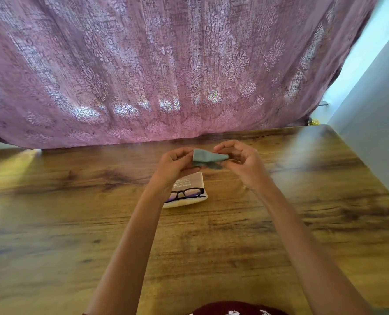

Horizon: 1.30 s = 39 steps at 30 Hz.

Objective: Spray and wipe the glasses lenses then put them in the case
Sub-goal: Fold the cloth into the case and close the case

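Head view, looking down over two bare forearms that reach out across a wooden table (pixel 302 201). Both hands meet above the far middle of the table, holding a small grey-green cloth (pixel 208 156) between them. The left hand (pixel 174 165) grips the cloth's left end with curled fingers. The right hand (pixel 243 164) pinches its right end between thumb and fingertips.

Nearer than the hands, a cream case (pixel 194 180) lies flat on the table, with blurred print on it. Black-framed glasses (pixel 189 193) rest on top of the case, not inside it. The left wrist and forearm (pixel 143 223) cover the left part of both.

A purple patterned curtain (pixel 166 64) hangs behind the table's far edge, with light showing through it. A pale wall (pixel 375 110) stands on the right. A dark red garment (pixel 234 309) shows at the bottom edge.
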Each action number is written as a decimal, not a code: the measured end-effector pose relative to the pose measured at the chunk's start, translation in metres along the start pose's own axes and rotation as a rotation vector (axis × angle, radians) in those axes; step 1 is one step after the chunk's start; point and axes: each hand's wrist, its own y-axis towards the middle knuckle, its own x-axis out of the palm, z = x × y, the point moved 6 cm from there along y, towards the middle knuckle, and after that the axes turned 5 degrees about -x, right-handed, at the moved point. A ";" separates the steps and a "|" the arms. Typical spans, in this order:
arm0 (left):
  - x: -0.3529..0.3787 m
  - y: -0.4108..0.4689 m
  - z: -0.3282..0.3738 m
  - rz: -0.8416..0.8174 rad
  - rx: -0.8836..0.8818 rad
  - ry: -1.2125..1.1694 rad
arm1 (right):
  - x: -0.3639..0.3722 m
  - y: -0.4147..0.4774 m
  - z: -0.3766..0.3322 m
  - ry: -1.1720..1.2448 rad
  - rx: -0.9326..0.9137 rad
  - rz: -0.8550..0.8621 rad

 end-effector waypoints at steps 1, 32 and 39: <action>0.000 0.000 0.000 -0.001 -0.009 -0.022 | 0.000 0.000 -0.001 0.003 -0.010 0.000; -0.052 -0.017 -0.047 0.255 -0.097 0.281 | 0.047 -0.013 0.067 0.342 0.563 0.081; -0.078 -0.024 -0.060 0.497 -0.097 0.573 | 0.073 -0.018 0.079 0.075 0.611 0.081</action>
